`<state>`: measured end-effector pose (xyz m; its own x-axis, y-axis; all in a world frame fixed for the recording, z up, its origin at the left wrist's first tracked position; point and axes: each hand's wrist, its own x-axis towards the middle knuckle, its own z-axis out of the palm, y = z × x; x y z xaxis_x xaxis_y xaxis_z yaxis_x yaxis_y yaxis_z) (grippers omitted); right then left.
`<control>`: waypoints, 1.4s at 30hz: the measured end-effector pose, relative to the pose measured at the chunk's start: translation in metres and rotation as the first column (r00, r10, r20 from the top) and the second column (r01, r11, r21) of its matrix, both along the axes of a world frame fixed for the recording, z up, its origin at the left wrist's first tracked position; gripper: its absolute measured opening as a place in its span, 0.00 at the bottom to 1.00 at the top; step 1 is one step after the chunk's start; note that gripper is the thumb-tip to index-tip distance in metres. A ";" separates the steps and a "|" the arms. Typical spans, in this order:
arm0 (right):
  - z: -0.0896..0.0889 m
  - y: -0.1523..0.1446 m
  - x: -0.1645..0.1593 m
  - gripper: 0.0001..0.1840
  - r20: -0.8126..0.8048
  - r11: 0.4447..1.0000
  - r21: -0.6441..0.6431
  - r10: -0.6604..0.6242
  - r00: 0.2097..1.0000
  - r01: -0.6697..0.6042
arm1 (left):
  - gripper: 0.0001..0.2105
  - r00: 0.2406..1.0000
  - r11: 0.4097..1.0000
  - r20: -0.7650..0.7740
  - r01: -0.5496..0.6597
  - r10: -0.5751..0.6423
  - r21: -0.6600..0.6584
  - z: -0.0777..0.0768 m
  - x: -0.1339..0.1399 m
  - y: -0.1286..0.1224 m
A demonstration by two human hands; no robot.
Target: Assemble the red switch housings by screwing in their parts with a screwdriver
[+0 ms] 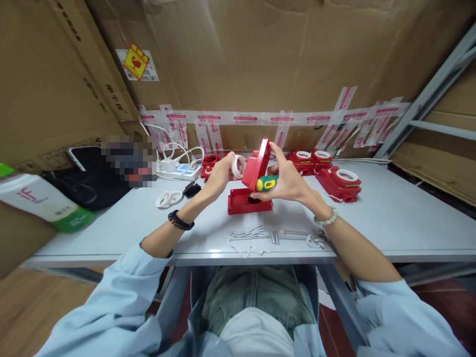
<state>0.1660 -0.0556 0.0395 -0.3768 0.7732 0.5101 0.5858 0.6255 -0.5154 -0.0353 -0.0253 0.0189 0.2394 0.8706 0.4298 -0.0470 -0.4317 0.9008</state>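
My left hand (222,174) is closed on a white ring (238,167), which it holds against the face of a red housing part (256,166). That part is tilted on its side above the table, gripped from the right by my right hand (288,176). A screwdriver's green and yellow handle (267,183) also sits in my right hand, beneath the red part; its shaft is hidden. Directly below lies an open red base (245,201), flat on the table, with something dark at its right end.
Loose screws (249,231) and white cord lie along the front edge. Two white rings (169,199) rest left, beside a small black item (192,189). Finished-looking red units (340,182) stand right. A power strip (180,171) and bottle (44,201) are at left.
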 end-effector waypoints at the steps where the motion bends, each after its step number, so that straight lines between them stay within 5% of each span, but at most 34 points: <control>1: 0.000 0.000 0.000 0.73 0.024 1.000 0.016 -0.009 1.000 0.008 | 0.27 0.999 0.999 -0.009 -0.035 0.034 -0.020 0.002 -0.002 0.001; 5: 0.001 0.001 0.003 0.72 0.010 0.999 0.046 -0.006 1.000 0.006 | 0.21 0.938 0.960 -0.210 -0.255 0.276 0.119 0.019 -0.035 -0.005; 9: 0.002 0.001 0.004 0.72 0.018 0.998 0.054 -0.033 0.999 0.032 | 0.25 0.707 0.870 -0.507 -0.390 0.492 0.301 0.025 -0.103 -0.021; 11: 0.003 0.000 0.003 0.72 0.050 0.998 0.053 -0.047 0.998 0.044 | 0.22 0.588 0.855 -0.624 -0.406 0.515 0.324 0.016 -0.141 -0.027; 14: 0.003 0.000 0.002 0.72 0.081 0.996 0.069 -0.060 0.995 0.054 | 0.22 0.516 0.829 -0.662 -0.454 0.544 0.328 -0.006 -0.188 -0.034; 19: 0.002 0.001 0.003 0.72 0.079 0.996 0.073 -0.058 0.995 0.052 | 0.24 0.483 0.798 -0.665 -0.519 0.570 0.306 -0.039 -0.225 -0.036; 23: 0.001 0.001 0.003 0.73 0.079 0.997 0.052 -0.059 0.995 0.055 | 0.28 0.508 0.840 -0.716 -0.503 0.479 0.204 -0.048 -0.230 -0.029; 29: 0.001 0.003 0.005 0.71 -0.125 0.993 -0.094 0.059 0.990 -0.071 | 0.29 0.375 0.858 -0.814 -0.440 0.444 0.265 -0.029 -0.205 -0.038; 32: 0.003 0.006 0.007 0.65 -0.260 0.972 -0.177 0.107 0.960 -0.157 | 0.27 0.487 0.880 -0.733 -0.268 0.475 0.393 -0.009 -0.157 -0.048; 34: 0.003 0.007 0.007 0.56 -0.361 0.937 -0.234 0.165 0.918 -0.260 | 0.31 0.572 0.843 -0.671 -0.068 0.471 0.534 0.004 -0.116 -0.050; 38: -0.001 0.008 0.005 0.35 -0.553 0.728 -0.353 0.344 0.759 -0.588 | 0.39 0.694 0.679 -0.599 0.214 0.400 0.702 0.023 -0.041 -0.041; 42: -0.008 0.011 0.004 0.29 -0.592 0.539 -0.347 0.508 0.625 -0.767 | 0.36 0.709 0.641 -0.598 0.268 0.374 0.719 0.030 -0.009 -0.029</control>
<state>0.1703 -0.0447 0.0317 -0.7557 0.5682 0.3255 -0.1872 0.2889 -0.9389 -0.0441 -0.0547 0.0487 0.6838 0.3598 0.6348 0.4387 -0.8979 0.0364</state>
